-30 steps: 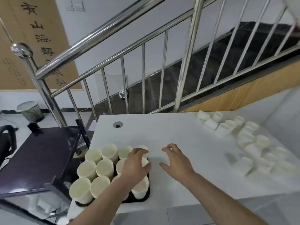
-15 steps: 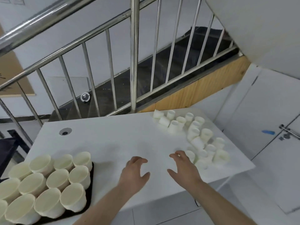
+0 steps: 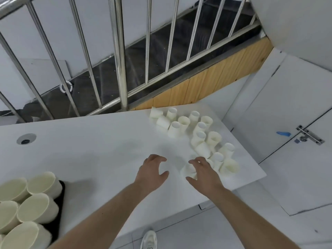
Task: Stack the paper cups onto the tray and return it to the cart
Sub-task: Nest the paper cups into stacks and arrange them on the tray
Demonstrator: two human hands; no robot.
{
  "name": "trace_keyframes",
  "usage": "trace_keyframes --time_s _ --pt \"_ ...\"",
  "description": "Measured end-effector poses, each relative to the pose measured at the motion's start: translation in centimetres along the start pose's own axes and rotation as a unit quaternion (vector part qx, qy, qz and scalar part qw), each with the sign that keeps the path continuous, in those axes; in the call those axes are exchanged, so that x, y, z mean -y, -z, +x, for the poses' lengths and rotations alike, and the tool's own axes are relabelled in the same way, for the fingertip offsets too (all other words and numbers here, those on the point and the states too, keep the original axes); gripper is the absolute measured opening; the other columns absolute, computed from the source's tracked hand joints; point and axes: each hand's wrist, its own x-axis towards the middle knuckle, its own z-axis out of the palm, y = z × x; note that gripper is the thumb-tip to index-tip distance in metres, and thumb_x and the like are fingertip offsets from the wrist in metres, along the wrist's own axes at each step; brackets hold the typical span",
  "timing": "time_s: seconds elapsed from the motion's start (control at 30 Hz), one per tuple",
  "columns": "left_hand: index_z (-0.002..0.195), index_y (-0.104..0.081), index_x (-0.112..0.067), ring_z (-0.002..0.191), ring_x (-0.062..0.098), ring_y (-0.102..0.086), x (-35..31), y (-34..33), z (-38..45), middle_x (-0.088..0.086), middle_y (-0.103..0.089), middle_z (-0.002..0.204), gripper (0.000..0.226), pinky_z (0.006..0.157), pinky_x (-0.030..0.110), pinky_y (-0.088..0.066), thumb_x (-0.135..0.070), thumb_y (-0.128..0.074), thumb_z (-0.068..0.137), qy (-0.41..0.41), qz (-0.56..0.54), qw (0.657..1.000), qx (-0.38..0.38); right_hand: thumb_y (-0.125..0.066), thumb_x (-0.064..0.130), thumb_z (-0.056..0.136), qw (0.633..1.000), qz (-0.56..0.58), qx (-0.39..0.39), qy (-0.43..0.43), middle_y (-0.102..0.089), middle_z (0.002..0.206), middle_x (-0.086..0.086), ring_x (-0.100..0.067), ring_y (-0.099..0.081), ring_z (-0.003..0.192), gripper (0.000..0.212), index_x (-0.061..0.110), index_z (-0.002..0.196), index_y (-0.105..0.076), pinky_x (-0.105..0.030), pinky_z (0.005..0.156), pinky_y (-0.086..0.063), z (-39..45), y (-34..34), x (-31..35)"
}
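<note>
- Loose paper cups (image 3: 195, 136): plain white
- Cups on the tray (image 3: 27, 205): cream, faintly yellow inside
- Tray (image 3: 60, 211): black
- Table (image 3: 93, 150): plain white
- Railing (image 3: 119, 51): shiny silver steel
- Stair panel (image 3: 206, 87): light orange wood grain
- Stair treads (image 3: 161, 42): dark grey
- Tag (image 3: 283, 133) on the white door (image 3: 287, 97): blue
- Shoe (image 3: 148, 239): white

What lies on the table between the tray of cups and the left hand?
Nothing: in the head view only bare white table separates the tray from the left hand.
</note>
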Motion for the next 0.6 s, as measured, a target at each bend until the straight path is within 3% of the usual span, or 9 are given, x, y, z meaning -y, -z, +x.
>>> trace_keyframes --time_s 0.4,0.6 --pt "0.129 -0.053 -0.023 0.121 0.012 -0.048 -0.1 -2.6 5.1 -0.008 -0.046 0.133 0.045 0.102 0.029 -0.043 -0.031 -0.064 0.086 0.011 -0.013 0.999 0.046 -0.064 0.033 0.09 0.994 -0.037 0.097 0.025 -0.028 0.147 0.0 -0.02 -0.032 0.134 0.067 0.024 0.148 -0.031 -0.033 0.095 -0.046 5.4 -2.2 -2.4" --pt "0.129 -0.053 -0.023 0.122 0.012 -0.048 -0.2 -4.1 3.8 -0.007 -0.047 0.132 0.045 0.101 0.028 -0.043 -0.029 -0.065 0.086 0.037 -0.021 0.998 0.044 -0.06 0.018 0.091 0.992 -0.053 0.105 0.054 -0.034 0.141 -0.002 -0.023 -0.036 0.129 0.055 0.021 0.142 -0.039 -0.031 0.091 -0.047 6.5 -3.2 -3.5"
